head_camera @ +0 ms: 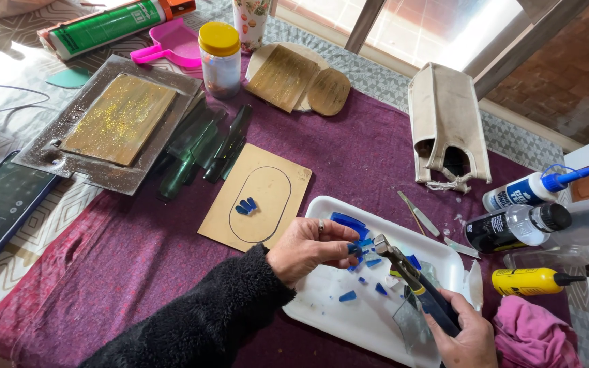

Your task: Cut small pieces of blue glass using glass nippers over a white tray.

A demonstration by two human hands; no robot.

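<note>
a small blue glass piece (354, 249) is pinched in the left hand (306, 248) fingertips, with the nippers (403, 270) gripped by the right hand (468, 337), jaws pointed up-left, right beside it.

1. The surface (124, 266) wears a purple cloth.
2. Middle: a tan board (257, 197) with a drawn oval.
3. Near edge: a white tray (322, 307).
4. Left edge: a phone (1, 204).
5. Far left: a metal plate (103, 123).
6. Right edge: glue bottles (519, 228).
</note>
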